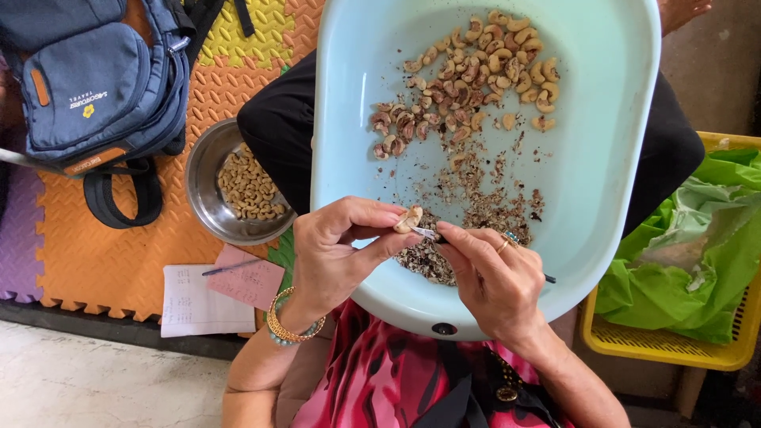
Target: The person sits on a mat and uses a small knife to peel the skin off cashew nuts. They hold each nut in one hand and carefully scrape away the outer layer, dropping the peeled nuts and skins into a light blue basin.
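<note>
At centre frame, the left hand is pinching a single cashew kernel between thumb and fingertips, while the right hand is gripping a thin dark-handled blade with its fingers pressed together, the tip touching the kernel's lower edge. Both hands are working just above a heap of dark skin scraps at the near rim of a pale blue basin resting on the lap. Unpeeled and peeled kernels are lying in the basin's upper part. Judged from this grip, scraping well is calling for a shallow blade angle, light pressure and slow turning of the kernel, so it is not splitting. At left, a steel bowl is holding more nuts beside a blue bag; at right, a yellow basket is holding green plastic.
</note>
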